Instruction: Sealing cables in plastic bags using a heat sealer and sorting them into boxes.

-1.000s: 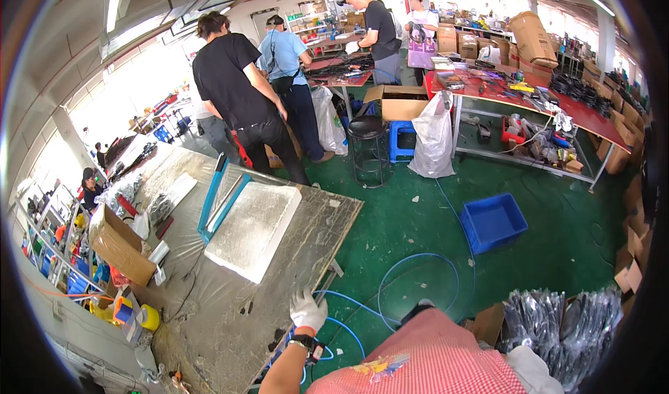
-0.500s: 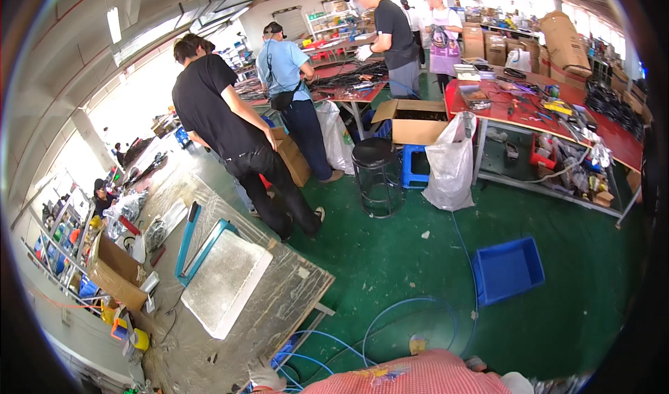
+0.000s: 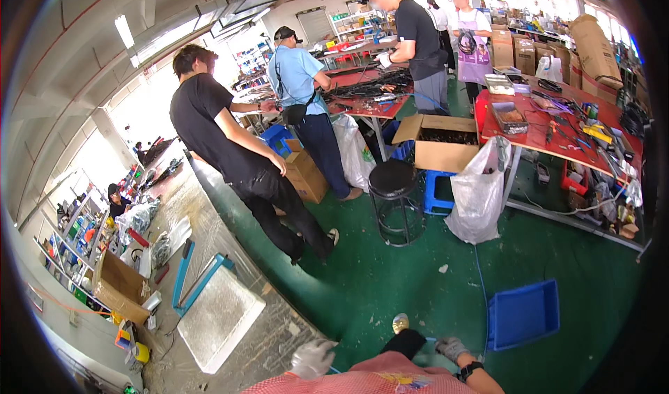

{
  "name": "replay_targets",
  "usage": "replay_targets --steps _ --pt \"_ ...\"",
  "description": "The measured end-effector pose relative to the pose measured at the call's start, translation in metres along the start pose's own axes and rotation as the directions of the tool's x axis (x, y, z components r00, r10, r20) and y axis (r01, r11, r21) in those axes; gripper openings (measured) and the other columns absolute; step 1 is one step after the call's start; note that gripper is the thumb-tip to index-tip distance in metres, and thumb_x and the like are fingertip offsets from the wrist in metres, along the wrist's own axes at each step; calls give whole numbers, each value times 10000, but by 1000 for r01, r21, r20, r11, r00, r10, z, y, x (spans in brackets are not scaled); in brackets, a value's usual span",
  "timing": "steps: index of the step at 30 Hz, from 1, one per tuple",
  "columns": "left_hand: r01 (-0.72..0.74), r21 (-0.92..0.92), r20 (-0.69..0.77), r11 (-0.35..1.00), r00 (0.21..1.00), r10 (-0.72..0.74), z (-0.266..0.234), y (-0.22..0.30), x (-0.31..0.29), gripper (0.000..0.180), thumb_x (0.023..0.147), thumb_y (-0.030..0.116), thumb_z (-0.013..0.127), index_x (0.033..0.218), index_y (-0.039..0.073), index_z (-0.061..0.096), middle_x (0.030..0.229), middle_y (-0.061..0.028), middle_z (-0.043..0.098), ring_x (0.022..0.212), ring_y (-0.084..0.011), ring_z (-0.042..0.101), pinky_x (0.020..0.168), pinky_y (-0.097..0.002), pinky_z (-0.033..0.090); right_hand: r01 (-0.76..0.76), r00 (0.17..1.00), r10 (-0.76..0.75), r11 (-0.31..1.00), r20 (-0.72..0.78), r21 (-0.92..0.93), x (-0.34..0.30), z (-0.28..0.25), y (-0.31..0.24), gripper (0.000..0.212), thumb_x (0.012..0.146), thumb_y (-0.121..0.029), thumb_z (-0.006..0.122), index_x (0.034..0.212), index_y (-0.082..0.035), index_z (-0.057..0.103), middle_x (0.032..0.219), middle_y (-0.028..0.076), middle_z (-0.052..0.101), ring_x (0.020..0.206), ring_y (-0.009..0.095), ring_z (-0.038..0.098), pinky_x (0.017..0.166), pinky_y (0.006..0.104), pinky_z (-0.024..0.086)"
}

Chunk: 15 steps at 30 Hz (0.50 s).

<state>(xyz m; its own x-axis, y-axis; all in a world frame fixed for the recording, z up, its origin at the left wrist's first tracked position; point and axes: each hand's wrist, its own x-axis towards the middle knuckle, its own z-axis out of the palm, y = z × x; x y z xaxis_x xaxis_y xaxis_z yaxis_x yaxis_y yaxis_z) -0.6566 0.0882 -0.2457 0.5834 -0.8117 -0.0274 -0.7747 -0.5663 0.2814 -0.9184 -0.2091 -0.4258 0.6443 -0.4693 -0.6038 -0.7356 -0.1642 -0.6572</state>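
My left hand (image 3: 311, 359), in a pale work glove, is beside the near corner of the worktable (image 3: 279, 335). Its fingers are loosely apart and I see nothing in them. My right hand (image 3: 453, 350), in a grey glove with a black watch (image 3: 470, 370) at the wrist, hangs near my dark trouser leg (image 3: 404, 344). Its fingers are partly spread, with no object visible in them. On the worktable a paper cutter with a blue arm (image 3: 182, 274) and a whitish worn board (image 3: 220, 319) lies to the left of my left hand.
A blue plastic crate (image 3: 524, 315) lies on the green floor at right, near a blue hose (image 3: 482, 275). Ahead are a black stool (image 3: 392, 180), a white sack (image 3: 476, 202) and an open carton (image 3: 446, 155). A person in black (image 3: 223, 136) stands beside the worktable; other people work beyond.
My view has shifted, and both hands and a shoe now show more fully at the lower edge. The person in black now reaches an arm toward the person in blue.
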Motion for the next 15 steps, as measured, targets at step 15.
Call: replay_targets --steps 15 --pt "164 -209 214 964 970 -119 8 -87 224 326 867 320 508 1079 110 639 1072 -114 634 961 -310 610 825 -378 496 48 996 7 808 92 -588 226 -15 112 402 811 -402 518 1048 -117 672 1131 171 611 1070 339 576 912 409 454"
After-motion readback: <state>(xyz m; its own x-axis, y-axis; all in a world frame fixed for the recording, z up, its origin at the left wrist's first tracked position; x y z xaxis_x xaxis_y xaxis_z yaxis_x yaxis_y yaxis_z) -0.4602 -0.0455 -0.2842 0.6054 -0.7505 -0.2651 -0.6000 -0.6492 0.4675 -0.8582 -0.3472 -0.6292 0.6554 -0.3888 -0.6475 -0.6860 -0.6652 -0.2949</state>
